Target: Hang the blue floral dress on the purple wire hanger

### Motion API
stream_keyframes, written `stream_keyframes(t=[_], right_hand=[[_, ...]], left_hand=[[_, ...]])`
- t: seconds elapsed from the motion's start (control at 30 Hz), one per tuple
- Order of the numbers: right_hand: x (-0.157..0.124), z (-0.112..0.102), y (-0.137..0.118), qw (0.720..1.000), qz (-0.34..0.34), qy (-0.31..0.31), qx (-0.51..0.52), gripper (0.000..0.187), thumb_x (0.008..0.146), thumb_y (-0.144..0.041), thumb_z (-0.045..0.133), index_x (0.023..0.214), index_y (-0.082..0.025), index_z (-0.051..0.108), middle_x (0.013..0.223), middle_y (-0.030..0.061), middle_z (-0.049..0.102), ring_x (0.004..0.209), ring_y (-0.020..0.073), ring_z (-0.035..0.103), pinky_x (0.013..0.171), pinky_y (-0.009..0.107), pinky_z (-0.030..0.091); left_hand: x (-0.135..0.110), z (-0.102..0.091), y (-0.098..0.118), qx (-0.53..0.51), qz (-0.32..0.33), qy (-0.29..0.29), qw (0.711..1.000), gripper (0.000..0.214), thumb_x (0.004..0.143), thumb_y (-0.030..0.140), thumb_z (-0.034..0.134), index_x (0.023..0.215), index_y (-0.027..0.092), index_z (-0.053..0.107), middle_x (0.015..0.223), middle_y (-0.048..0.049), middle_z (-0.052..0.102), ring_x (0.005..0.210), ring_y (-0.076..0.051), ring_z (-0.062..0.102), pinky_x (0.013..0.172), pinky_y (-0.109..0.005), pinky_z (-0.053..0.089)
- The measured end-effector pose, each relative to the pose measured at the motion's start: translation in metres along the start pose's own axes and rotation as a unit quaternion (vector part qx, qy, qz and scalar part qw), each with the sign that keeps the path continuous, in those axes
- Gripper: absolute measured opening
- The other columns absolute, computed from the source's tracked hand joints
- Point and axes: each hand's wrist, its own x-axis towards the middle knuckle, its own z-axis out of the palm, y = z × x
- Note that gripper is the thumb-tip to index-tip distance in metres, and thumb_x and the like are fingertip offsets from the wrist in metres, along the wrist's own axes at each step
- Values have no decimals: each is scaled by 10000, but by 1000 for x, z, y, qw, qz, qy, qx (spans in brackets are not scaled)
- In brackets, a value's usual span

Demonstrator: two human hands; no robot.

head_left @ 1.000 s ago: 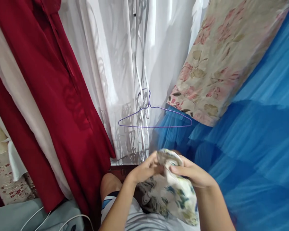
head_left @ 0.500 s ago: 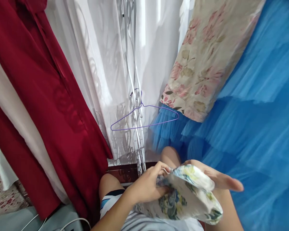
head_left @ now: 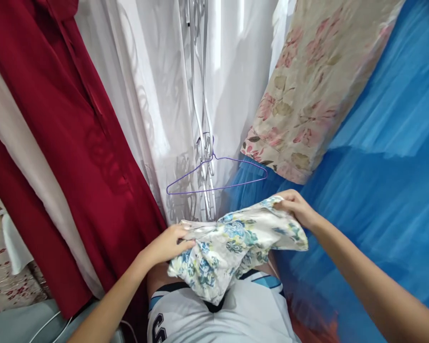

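Note:
A white garment with blue and yellow-green flowers [head_left: 232, 243] is stretched between my two hands above my lap. My left hand [head_left: 171, 243] grips its left end, thumb on top of the cloth. At the upper right corner my right hand [head_left: 295, 206] pinches the fabric. The lower part hangs down in a loose fold; the exact kind of garment cannot be made out. Just beyond it, a bare purple wire hanger [head_left: 218, 188] hangs from a white metal stand [head_left: 204, 109], touched by neither hand.
Long red cloth [head_left: 89, 181] and white curtains [head_left: 157, 95] hang at the left and behind the stand. On the right hang a beige floral garment [head_left: 307, 105] and blue tulle [head_left: 386, 205]. A grey padded surface [head_left: 32, 324] with white cords lies at lower left.
The garment was bunched near my right leg, with my right hand's fingers stretched out behind it. Now it is spread wide, my left hand further left and my right hand gripping its upper right corner.

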Motion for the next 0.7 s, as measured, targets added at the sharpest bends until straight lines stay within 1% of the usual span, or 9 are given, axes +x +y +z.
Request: stream_keyframes(t=[0.07, 0.1, 0.17, 0.23, 0.27, 0.33, 0.43, 0.53, 0.7], right_hand=[[23, 8, -3, 994, -31, -74, -69, 227, 733, -368, 611, 639, -161, 614, 542, -10, 505, 484, 116, 434, 476, 250, 303], [34, 15, -5, 989, -51, -87, -112, 212, 750, -363, 607, 728, -157, 654, 543, -21, 501, 489, 118, 430, 480, 246, 296], [54, 29, -8, 971, -91, -63, -211, 344, 793, -396, 597, 1017, -155, 695, 520, -40, 491, 474, 130, 425, 481, 247, 280], [72, 42, -11, 947, -118, -42, -297, 530, 835, -461, 579, 1266, -157, 624, 507, -36, 521, 472, 154, 462, 491, 257, 285], [80, 48, -11, 935, -126, -44, -327, 550, 853, -484, 563, 1294, -159, 616, 537, -13, 573, 502, 171, 509, 507, 262, 305], [92, 56, -8, 922, -132, -66, -358, 479, 891, -487, 516, 1209, -167, 681, 689, 56, 697, 622, 207, 613, 560, 271, 360], [98, 64, -3, 912, -123, -65, -385, 379, 919, -429, 478, 1022, -182, 746, 874, 98, 759, 774, 240, 681, 615, 273, 394], [93, 72, -1, 899, -114, -23, -421, 340, 915, -413, 493, 992, -195, 743, 879, 97, 765, 806, 255, 695, 616, 277, 384], [77, 92, -11, 884, -129, -20, -448, 312, 916, -417, 502, 933, -203, 728, 814, 99, 747, 790, 261, 690, 603, 280, 360]], left_hand=[[6, -17, -26, 77, 5, 53, 996, 298, 904, 422, 577, 763, 175, 665, 834, -41, 683, 891, -214, 587, 913, -359, 360], [10, -26, -38, 105, 2, 72, 992, 266, 905, 414, 579, 819, 189, 691, 891, -54, 703, 953, -234, 595, 942, -385, 341], [19, -46, -58, 130, -7, 91, 987, 231, 915, 393, 568, 958, 226, 722, 1060, -74, 717, 1104, -272, 578, 976, -420, 319], [27, -64, -72, 135, -16, 100, 986, 234, 918, 374, 561, 1037, 255, 723, 1197, -72, 690, 1218, -293, 535, 1001, -441, 312], [30, -72, -77, 137, -20, 104, 985, 233, 919, 367, 555, 1034, 258, 725, 1231, -68, 677, 1239, -297, 525, 1011, -448, 314], [34, -85, -80, 145, -18, 118, 982, 226, 924, 343, 537, 1005, 248, 726, 1263, -66, 661, 1255, -294, 521, 1027, -458, 322], [34, -100, -71, 157, 8, 147, 977, 194, 911, 311, 540, 924, 224, 712, 1305, -70, 632, 1279, -283, 508, 1046, -452, 345], [35, -109, -47, 153, 40, 168, 973, 169, 885, 295, 563, 785, 203, 663, 1359, -70, 593, 1310, -278, 485, 1066, -430, 366], [69, -102, -4, 133, 85, 190, 969, 155, 873, 193, 508, 764, 196, 618, 1399, -72, 556, 1287, -249, 511, 1075, -396, 389]])
